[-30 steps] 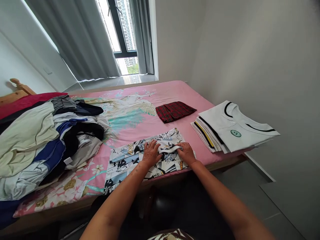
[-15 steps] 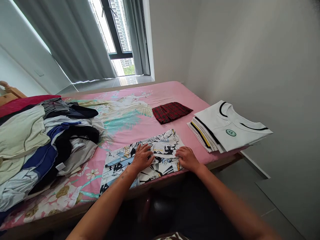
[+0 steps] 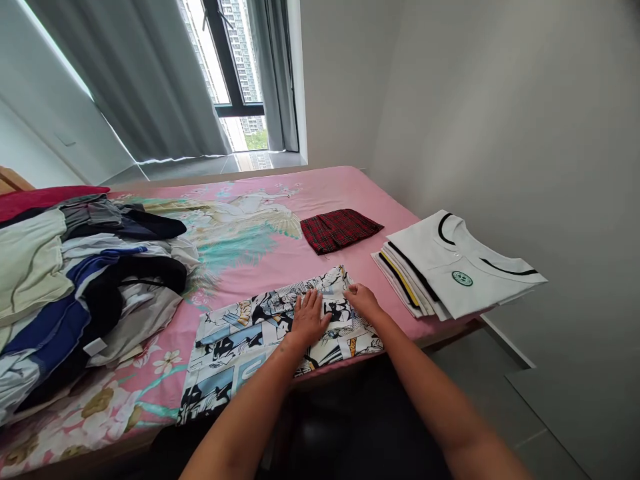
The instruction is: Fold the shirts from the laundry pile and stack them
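A comic-print garment [image 3: 227, 343] in white, black, light blue and touches of orange lies partly folded along the near edge of the bed. Flat on its folded layer rests my left hand [image 3: 309, 321], fingers stretched out and spread a little. At the garment's right part, my right hand [image 3: 365, 302] has its fingers bent and closed on the cloth by the folded edge. My forearm covers some of the near part of the print.
Left on the pink floral bedsheet [image 3: 260, 260] is a loose heap of clothes [image 3: 95, 293]. A folded red plaid garment [image 3: 341, 230] lies beyond my hands. To the right, a stack of folded white shirts [image 3: 463, 260] overhangs the bed's edge near the wall.
My left hand has slid to the right over the garment and now lies flat. My right hand has shifted slightly up and left along the garment's right side.
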Available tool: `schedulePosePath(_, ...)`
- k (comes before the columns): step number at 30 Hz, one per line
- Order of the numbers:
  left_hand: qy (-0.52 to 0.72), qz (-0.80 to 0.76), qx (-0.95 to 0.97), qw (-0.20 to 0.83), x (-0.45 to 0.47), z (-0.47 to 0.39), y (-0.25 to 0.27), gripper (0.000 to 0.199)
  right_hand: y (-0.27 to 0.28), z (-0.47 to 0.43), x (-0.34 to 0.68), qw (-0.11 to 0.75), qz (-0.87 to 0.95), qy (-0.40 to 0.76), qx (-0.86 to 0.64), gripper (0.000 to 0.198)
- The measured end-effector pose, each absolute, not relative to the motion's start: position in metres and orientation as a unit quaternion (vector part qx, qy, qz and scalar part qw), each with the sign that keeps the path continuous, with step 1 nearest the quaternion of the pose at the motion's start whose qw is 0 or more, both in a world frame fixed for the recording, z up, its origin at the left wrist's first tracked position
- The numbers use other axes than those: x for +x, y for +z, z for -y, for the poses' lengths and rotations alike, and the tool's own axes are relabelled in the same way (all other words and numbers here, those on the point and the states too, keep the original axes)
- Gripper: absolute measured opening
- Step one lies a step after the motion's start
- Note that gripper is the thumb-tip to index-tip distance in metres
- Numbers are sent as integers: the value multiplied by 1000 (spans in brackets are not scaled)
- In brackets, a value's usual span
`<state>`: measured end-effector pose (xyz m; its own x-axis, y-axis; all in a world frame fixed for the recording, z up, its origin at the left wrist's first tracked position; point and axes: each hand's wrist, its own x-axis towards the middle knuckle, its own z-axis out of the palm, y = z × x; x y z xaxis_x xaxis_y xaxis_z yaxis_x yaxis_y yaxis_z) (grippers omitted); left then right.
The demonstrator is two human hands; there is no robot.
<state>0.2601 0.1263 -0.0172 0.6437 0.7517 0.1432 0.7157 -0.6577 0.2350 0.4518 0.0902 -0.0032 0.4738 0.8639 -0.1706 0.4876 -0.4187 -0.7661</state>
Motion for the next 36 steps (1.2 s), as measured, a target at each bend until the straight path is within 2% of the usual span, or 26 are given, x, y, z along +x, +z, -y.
schedulePosePath(4,113,-372,917,88,252,-122,-17,79,-10,-98,459,330,432,342,-766,26)
schedulePosePath(8,127,-318,936,84,255,-113,-5,100,-8,-101,455,366,416,378,-742,26)
schedulePosePath(11,150,-294,940,85,268,-101,-5,104,-4,-101,450,389,402,405,-723,30)
schedulePosePath(18,214,-365,889,176,289,-93,-26,67,1,-104,452,425,423,387,-701,33)
schedulePosePath(21,273,-394,826,295,287,-100,-21,46,1,-99,452,439,436,378,-689,35)
schedulePosePath(23,316,-422,762,375,284,-106,-12,40,2,-92,448,436,483,348,-675,36)
schedulePosePath(25,343,-439,718,417,281,-111,-2,45,1,-85,441,396,593,278,-643,33)
schedulePosePath(28,371,-439,684,449,279,-116,8,49,-1,-85,427,281,766,146,-560,29)
schedulePosePath(30,383,-429,685,448,278,-117,12,46,-2,-94,417,214,817,82,-529,33)
schedulePosePath(33,362,-415,740,387,279,-116,16,43,-4,-116,405,137,842,53,-519,43)
schedulePosePath(36,318,-407,786,339,280,-114,18,43,-3,-132,394,122,829,84,-539,52)
